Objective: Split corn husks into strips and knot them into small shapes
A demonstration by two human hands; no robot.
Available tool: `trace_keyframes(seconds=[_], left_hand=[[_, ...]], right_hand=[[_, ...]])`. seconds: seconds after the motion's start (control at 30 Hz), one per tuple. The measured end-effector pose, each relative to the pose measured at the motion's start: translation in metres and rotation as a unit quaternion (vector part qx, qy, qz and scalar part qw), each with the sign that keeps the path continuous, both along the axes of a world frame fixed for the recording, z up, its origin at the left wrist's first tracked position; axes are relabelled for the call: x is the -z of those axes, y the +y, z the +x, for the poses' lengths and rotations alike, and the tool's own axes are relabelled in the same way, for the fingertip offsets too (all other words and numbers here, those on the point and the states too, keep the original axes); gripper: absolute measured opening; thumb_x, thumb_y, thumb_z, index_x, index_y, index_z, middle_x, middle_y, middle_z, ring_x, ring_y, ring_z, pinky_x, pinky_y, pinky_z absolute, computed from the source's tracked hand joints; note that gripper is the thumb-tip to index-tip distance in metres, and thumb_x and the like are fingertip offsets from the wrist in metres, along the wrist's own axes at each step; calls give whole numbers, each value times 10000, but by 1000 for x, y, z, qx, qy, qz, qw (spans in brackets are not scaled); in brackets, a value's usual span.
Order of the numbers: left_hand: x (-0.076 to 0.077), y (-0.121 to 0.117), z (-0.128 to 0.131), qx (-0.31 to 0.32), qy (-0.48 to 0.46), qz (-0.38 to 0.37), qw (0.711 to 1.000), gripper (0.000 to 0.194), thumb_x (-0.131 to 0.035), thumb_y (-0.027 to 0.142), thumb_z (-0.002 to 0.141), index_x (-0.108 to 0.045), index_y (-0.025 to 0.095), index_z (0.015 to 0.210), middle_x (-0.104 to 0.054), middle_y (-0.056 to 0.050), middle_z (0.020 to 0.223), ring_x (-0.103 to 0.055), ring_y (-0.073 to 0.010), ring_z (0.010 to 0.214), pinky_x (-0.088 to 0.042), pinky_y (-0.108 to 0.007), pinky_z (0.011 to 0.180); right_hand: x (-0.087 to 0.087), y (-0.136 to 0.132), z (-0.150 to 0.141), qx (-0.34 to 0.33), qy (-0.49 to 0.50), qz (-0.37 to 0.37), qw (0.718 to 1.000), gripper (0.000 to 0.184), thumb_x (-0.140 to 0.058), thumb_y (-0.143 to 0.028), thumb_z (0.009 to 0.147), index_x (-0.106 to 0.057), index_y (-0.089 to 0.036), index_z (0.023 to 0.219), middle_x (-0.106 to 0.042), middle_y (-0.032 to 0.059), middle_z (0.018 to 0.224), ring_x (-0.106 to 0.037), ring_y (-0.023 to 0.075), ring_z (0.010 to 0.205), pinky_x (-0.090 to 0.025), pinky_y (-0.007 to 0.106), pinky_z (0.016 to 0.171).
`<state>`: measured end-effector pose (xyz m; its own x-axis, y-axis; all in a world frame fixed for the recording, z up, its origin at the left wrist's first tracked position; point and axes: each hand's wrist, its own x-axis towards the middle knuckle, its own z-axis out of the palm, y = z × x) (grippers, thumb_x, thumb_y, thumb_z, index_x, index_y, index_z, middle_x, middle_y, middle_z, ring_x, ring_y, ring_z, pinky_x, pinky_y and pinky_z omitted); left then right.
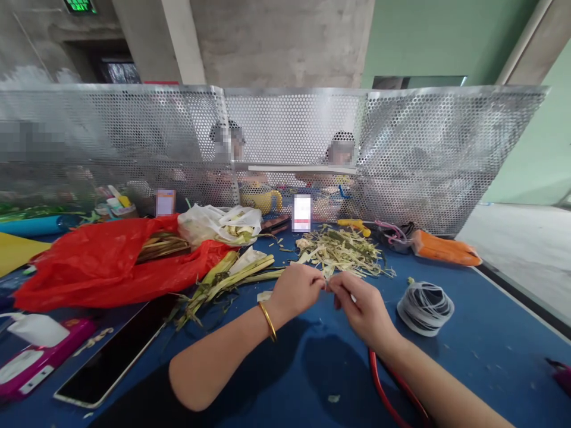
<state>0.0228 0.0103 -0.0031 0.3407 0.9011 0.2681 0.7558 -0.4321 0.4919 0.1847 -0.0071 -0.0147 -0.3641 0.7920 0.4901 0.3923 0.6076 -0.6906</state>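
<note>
Perhaps easy to tear from here, through too hard a pull on the small pale strip (325,285) between the left hand (297,288) and the right hand (363,306). Could equally slip out of so slight a pinch and, once dropped, might get lost among the pale shreds (341,249) piled just beyond the fingers. Might also nudge the bundle of string (426,306) with a wide swing of the right forearm, or catch on the red strap (378,383) below it. Closed at the left, with thumb and forefinger seemingly together on the strip; bent and close by at the right, with fingertips too covered to tell whether clamped or merely touching.

Looks thin and light, showing only as a speck in the narrow gap between both sets of fingertips; cannot tell length, edges or surface from so little. Sits over the middle of the blue table (473,356), nearer than the shreds, with green stalks (252,270) off to the left. Seems close in colour to the shreds, ranging there from cream to dull green, in a loose tangle.
</note>
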Motion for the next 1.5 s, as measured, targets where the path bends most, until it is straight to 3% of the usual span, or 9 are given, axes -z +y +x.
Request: trace_keyframes(seconds=[0.1, 0.17, 0.3, 0.47, 0.53, 0.73, 0.87, 1.07, 1.5], left_hand=[[0, -5, 1, 51, 130, 2, 990, 223, -512, 187, 768, -702, 156, 653, -688, -111, 700, -619, -227, 722, -384, -284, 637], [-3, -6, -3, 125, 139, -46, 981, 185, -552, 179, 749, -709, 165, 653, -685, -100, 689, -621, -217, 714, -398, -274, 648], [-16, -4, -14, 292, -93, -242, 921, 183, -583, 279, 791, -737, 184, 766, -644, -28, 650, -545, -116, 565, -407, -210, 573], [-17, -8, -8, 183, -407, -316, 837, 191, -643, 310, 759, -706, 139, 703, -545, 1, 543, -476, -77, 487, -374, -183, 490], [-13, -11, 0, 111, -481, -357, 793, 157, -652, 269, 743, -683, 127, 684, -535, 11, 539, -458, -60, 444, -361, -174, 461], [1, -27, 8, -77, -602, -476, 636, 87, -607, 146, 761, -639, 102, 694, -513, 30, 523, -464, -52, 409, -374, -162, 418], [13, -39, 0, -108, -649, -517, 548, 88, -589, 124, 803, -627, 82, 736, -550, 5, 539, -520, -72, 439, -434, -169, 449], [27, -47, -8, -65, -656, -544, 519, 123, -579, 148, 844, -648, 51, 815, -644, -56, 656, -612, -101, 560, -487, -173, 509], [42, -49, -8, -75, -706, -535, 457, 115, -574, 118, 848, -655, 47, 888, -698, -92, 818, -679, -143, 740, -538, -230, 700]], right_hand=[[-10, 1, 8, -27, -161, 49, 985, 198, -430, -185, 875, -563, -202, 729, -587, 19, 709, -492, 137, 634, -337, 262, 629], [-13, 5, 12, -75, -134, -37, 987, 197, -459, -202, 866, -546, -199, 690, -573, -2, 665, -469, 123, 596, -332, 250, 610], [-11, 11, 11, -164, 162, -322, 918, 211, -594, -322, 813, -526, -186, 666, -540, -32, 618, -395, 82, 498, -301, 217, 506], [-5, 9, 0, -159, 406, -424, 794, 186, -723, -288, 693, -571, -182, 699, -528, -47, 589, -381, 65, 481, -376, 220, 558], [-3, 8, -2, -121, 425, -389, 808, 211, -726, -329, 698, -581, -175, 692, -553, -32, 622, -408, 71, 497, -384, 229, 564], [0, -2, -2, 13, 236, -166, 958, 255, -610, -426, 816, -615, -184, 734, -568, -12, 619, -491, 120, 537, -384, 263, 573], [4, -13, -4, -41, 161, -144, 976, 247, -554, -392, 869, -612, -189, 742, -622, 19, 704, -556, 148, 671, -416, 274, 664], [12, -12, -10, -141, 186, -275, 933, 239, -534, -392, 886, -574, -186, 771, -608, -9, 647, -560, 124, 590, -414, 255, 601], [25, -8, -12, -60, 134, -214, 966, 131, -482, -329, 905, -491, -222, 981, -571, -50, 633, -597, 135, 615, -476, 273, 640]])
